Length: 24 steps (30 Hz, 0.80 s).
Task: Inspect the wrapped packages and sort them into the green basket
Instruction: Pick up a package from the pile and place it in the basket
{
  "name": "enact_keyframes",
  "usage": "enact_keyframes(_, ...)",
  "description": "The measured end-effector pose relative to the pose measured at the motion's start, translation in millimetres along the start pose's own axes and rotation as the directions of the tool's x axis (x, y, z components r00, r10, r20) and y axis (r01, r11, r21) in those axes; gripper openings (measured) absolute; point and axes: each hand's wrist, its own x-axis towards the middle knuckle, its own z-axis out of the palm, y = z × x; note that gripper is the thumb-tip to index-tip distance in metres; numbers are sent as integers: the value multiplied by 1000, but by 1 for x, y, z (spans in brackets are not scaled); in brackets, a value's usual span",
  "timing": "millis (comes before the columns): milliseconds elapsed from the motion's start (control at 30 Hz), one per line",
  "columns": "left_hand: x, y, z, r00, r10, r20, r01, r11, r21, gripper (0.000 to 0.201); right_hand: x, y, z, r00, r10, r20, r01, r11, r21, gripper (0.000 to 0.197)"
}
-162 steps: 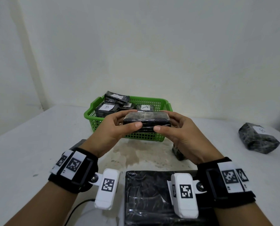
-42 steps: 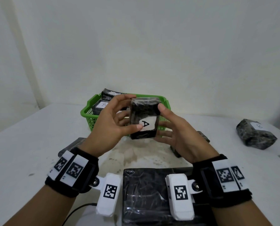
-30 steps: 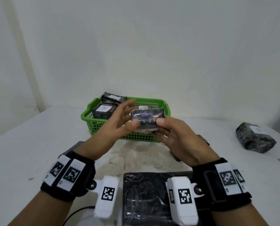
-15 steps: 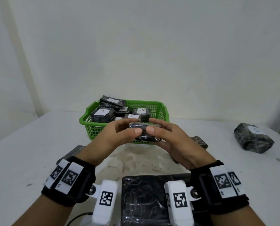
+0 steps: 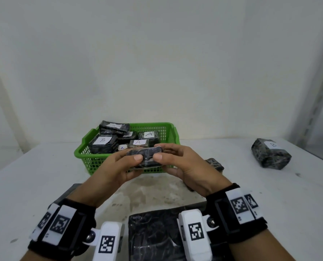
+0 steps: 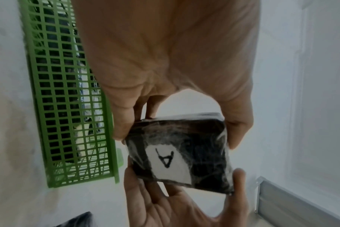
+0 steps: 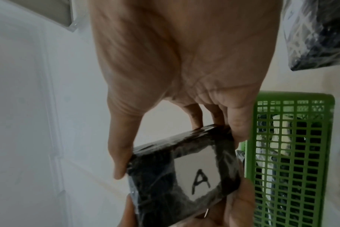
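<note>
A small black wrapped package (image 5: 145, 156) sits between both hands, in front of the green basket (image 5: 85, 147). My left hand (image 5: 119, 164) grips its left end and my right hand (image 5: 177, 161) grips its right end, thumbs on the near edge. Its white label marked A (image 6: 168, 162) faces down toward the wrists and shows in both wrist views, on the package (image 7: 182, 179). The basket (image 6: 68, 98) (image 7: 293, 153) holds several black packages labelled A and B.
A large black wrapped package (image 5: 156, 234) lies on the white table close to me. A lumpy package marked B (image 5: 270, 156) sits at the far right. Another dark package (image 5: 214, 163) lies behind my right hand, and a flat dark one (image 5: 66, 193) behind my left wrist.
The package was held upright with the A label toward me, then turned flat with the label down. Both hands lowered slightly and stay on it in front of the basket.
</note>
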Motion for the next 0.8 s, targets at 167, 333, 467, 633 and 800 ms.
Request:
enact_keyframes(167,-1,8,6,999,40,23,-35,982,-187,69,-3,-5,-6,996,-49,70,54,996,-77,68)
enact_keyframes(333,-1,21,24,999,-11,43,22,970,-244,68,-8,-11,-12,983,-121,-138,90,974,-210,41)
enact_keyframes(467,13,29,54,982,87,-166,-91,996,-17,40,-32,-31,-37,964,-90,-252,73,994,-77,33)
enact_keyframes(633,48,37,127,993,50,-107,-29,981,192,28,-73,-63,-98,936,-31,-350,1,996,-86,27)
enact_keyframes(800,112,22,215,993,-117,8,114,981,160,31,-118,-91,-182,861,-5,-508,-74,988,-134,31)
